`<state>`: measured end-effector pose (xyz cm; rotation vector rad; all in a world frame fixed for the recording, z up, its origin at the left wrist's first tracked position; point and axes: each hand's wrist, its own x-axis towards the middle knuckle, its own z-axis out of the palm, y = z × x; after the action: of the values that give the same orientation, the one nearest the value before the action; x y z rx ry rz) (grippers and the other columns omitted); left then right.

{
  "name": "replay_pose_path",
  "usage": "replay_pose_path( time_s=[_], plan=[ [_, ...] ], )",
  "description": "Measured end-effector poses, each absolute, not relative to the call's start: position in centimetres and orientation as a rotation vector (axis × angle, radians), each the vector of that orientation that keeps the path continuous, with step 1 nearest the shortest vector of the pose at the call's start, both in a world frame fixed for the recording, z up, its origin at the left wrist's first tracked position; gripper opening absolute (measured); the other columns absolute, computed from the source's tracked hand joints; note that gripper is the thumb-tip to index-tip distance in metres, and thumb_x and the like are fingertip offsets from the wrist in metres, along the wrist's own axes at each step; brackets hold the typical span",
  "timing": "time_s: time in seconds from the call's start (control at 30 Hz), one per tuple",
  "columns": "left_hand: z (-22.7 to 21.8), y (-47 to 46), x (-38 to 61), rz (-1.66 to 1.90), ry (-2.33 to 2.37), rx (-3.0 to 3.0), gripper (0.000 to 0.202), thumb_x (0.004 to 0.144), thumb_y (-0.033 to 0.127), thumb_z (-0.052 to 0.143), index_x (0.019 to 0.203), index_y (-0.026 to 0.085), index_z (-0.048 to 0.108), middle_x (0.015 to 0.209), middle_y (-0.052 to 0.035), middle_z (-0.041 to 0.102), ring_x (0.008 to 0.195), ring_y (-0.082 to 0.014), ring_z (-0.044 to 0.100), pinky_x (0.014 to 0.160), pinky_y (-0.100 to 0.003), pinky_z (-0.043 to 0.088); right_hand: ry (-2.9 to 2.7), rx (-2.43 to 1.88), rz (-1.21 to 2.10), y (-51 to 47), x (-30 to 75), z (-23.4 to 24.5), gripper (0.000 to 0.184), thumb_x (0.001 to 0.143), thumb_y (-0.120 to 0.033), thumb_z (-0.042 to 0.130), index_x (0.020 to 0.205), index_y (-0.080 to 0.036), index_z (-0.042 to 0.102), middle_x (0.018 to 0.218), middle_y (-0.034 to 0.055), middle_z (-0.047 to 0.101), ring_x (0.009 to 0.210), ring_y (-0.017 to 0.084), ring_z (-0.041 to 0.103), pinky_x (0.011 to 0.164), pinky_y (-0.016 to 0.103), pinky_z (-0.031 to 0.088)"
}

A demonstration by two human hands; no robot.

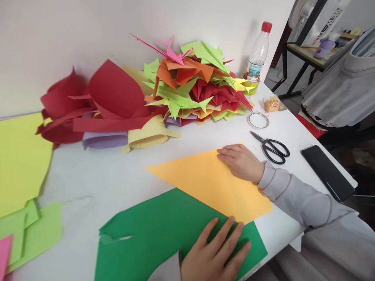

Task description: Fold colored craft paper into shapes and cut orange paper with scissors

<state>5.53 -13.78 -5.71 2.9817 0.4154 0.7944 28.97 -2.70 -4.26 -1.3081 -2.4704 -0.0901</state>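
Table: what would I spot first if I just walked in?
Likely the big heap of folded paper shapes, red, green and orange, at the back by the wall. Nearer, the right hand lies flat on an orange paper triangle, and the left hand rests on a green sheet.

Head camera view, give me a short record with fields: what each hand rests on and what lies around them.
Left hand: open, flat on the green paper sheet
Right hand: open, flat on the orange-yellow paper triangle
Overlap: the triangle's lower edge lies over the green sheet
Beside right hand: black-handled scissors, clear tape roll, black phone
Behind: pile of folded coloured paper shapes, clear plastic bottle with red cap
Surface: white table
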Motion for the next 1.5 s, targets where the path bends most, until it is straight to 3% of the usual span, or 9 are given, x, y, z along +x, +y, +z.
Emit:
replay_pose_path(
  time_s=[0.13, 0.37, 0.67, 0.77, 0.87, 0.97, 1.2, 1.5],
  plan=[
    [-5.8, -14.3, 5.8, 0.864, 0.440, 2.943, 0.021, 0.086, 0.036, 0.057, 0.105, 0.038, 0.066, 0.119, 0.0059, 0.066, 0.120, -0.0266, 0.054, 0.104, -0.044, 0.035, -2.470, -1.319, -0.076, -2.7, 29.0, -4.3, 0.032, 0.092, -0.009, 0.046, 0.119, -0.014, 0.063, 0.128, 0.0117, 0.063, 0.114, 0.025, 0.056, 0.088, 0.042, 0.045],
    [-5.4, -14.0, 6.0, 0.857, 0.505, 2.962, 0.030, 0.088, 0.038, 0.052, 0.117, 0.035, 0.059, 0.116, -0.0062, 0.068, 0.121, -0.0229, 0.054, 0.102, -0.042, 0.036, -2.462, -1.303, -0.085, -2.8, 29.0, -4.2, 0.032, 0.091, -0.009, 0.045, 0.118, -0.012, 0.063, 0.126, 0.0120, 0.064, 0.114, 0.027, 0.057, 0.090, 0.044, 0.046],
    [-5.0, -13.3, 5.4, 0.782, 0.426, 2.993, 0.028, 0.089, 0.026, 0.050, 0.113, 0.032, 0.063, 0.120, 0.0019, 0.067, 0.121, -0.0167, 0.052, 0.105, -0.038, 0.031, -2.463, -1.295, -0.088, -2.9, 29.1, -4.1, 0.032, 0.090, -0.008, 0.046, 0.117, -0.012, 0.063, 0.127, 0.0118, 0.064, 0.113, 0.027, 0.057, 0.091, 0.045, 0.047],
    [-5.6, -13.2, 5.1, 0.757, 0.462, 2.991, 0.033, 0.090, 0.037, 0.048, 0.120, 0.033, 0.060, 0.122, -0.0029, 0.065, 0.122, -0.0208, 0.051, 0.102, -0.040, 0.034, -2.462, -1.297, -0.089, -2.9, 29.1, -4.0, 0.032, 0.090, -0.008, 0.046, 0.117, -0.013, 0.063, 0.126, 0.0115, 0.064, 0.113, 0.026, 0.058, 0.091, 0.044, 0.048],
    [-6.5, -13.2, 4.9, 0.803, 0.504, 3.000, 0.053, 0.091, 0.056, 0.034, 0.129, 0.026, 0.055, 0.126, -0.0109, 0.062, 0.124, -0.0276, 0.049, 0.104, -0.044, 0.032, -2.458, -1.298, -0.091, -2.9, 29.0, -3.9, 0.032, 0.091, -0.009, 0.046, 0.117, -0.014, 0.063, 0.126, 0.0118, 0.065, 0.113, 0.026, 0.058, 0.090, 0.045, 0.047],
    [-7.4, -13.3, 4.9, 0.909, 0.583, 2.982, 0.063, 0.092, 0.060, 0.024, 0.131, 0.020, 0.055, 0.124, -0.0136, 0.062, 0.124, -0.0287, 0.050, 0.107, -0.044, 0.030, -2.459, -1.303, -0.085, -2.9, 29.0, -3.8, 0.033, 0.090, -0.009, 0.047, 0.118, -0.014, 0.063, 0.125, 0.0130, 0.065, 0.112, 0.026, 0.058, 0.088, 0.045, 0.048],
    [-7.2, -13.2, 4.7, 0.903, 0.658, 2.975, 0.058, 0.091, 0.055, 0.032, 0.122, 0.015, 0.061, 0.124, -0.0131, 0.063, 0.123, -0.0292, 0.050, 0.109, -0.045, 0.028, -2.441, -1.311, -0.124, -3.0, 28.9, -3.8, 0.032, 0.090, -0.009, 0.047, 0.117, -0.014, 0.063, 0.124, 0.0120, 0.065, 0.111, 0.026, 0.059, 0.087, 0.044, 0.047],
    [-7.0, -12.9, 4.8, 0.848, 0.682, 2.929, 0.067, 0.088, 0.068, 0.027, 0.120, 0.021, 0.063, 0.118, -0.0087, 0.063, 0.116, -0.0294, 0.050, 0.106, -0.049, 0.026, -2.438, -1.312, -0.145, -3.1, 28.8, -3.7, 0.032, 0.090, -0.009, 0.047, 0.117, -0.014, 0.064, 0.124, 0.0111, 0.066, 0.110, 0.025, 0.059, 0.088, 0.043, 0.048]
  ],
)
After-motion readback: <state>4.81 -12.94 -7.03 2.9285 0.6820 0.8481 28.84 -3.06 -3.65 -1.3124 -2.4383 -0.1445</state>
